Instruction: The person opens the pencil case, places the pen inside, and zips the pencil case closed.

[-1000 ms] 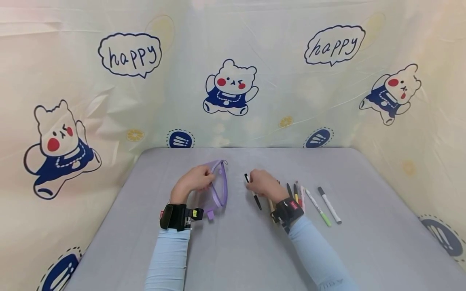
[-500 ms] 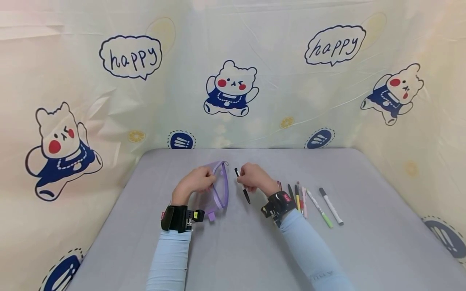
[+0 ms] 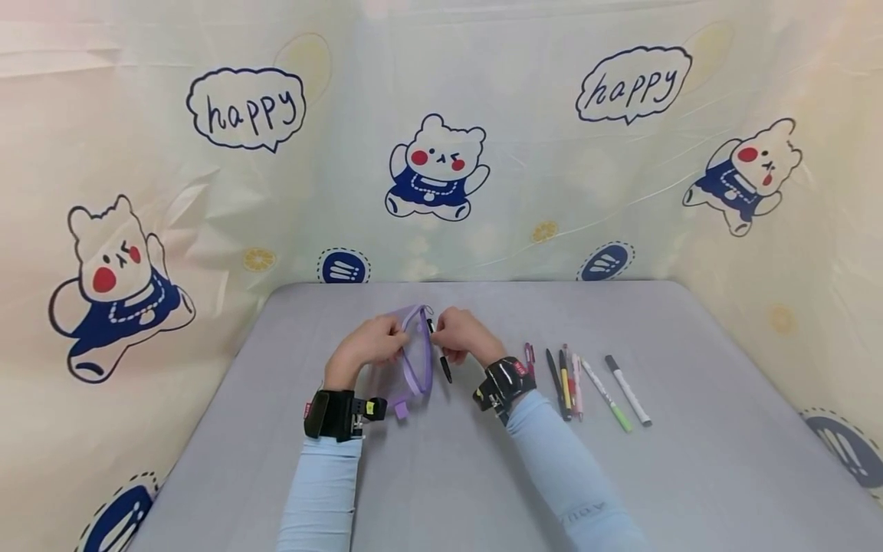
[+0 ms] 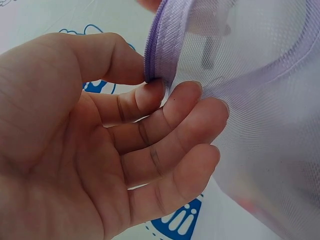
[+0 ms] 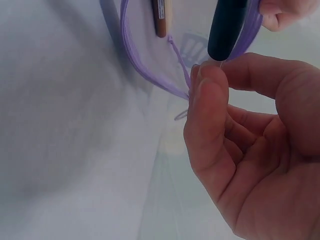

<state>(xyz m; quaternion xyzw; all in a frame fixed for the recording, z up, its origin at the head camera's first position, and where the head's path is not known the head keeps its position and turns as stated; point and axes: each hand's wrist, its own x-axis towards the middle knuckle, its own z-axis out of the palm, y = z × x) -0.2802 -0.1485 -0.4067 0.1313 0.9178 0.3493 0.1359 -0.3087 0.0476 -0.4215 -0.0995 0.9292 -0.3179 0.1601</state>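
Note:
A purple mesh zip pouch (image 3: pixel 429 368) stands on the table with its mouth facing right. My left hand (image 3: pixel 372 341) pinches its zipper edge between thumb and index finger, the other fingers lying loosely against the mesh (image 4: pixel 265 130) in the left wrist view. My right hand (image 3: pixel 467 337) holds a black-and-white pen (image 3: pixel 445 369) between thumb and fingertips, right beside the pouch mouth. From the right wrist, the pen's dark end (image 5: pixel 229 30) points toward the opening, and a brown-tipped pen (image 5: pixel 160 22) lies inside the pouch.
To the right lie several pens: a dark red pen (image 3: pixel 530 359), a yellow-and-black one (image 3: pixel 566 379), a pink one (image 3: pixel 577 391), a green-tipped marker (image 3: pixel 608 397) and a white marker with grey ends (image 3: pixel 628 391). A printed cloth (image 3: pixel 510 253) hangs behind the table.
My right hand has carried the black-and-white pen left, from near the other pens to the pouch mouth. The left hand and the pouch have stayed put.

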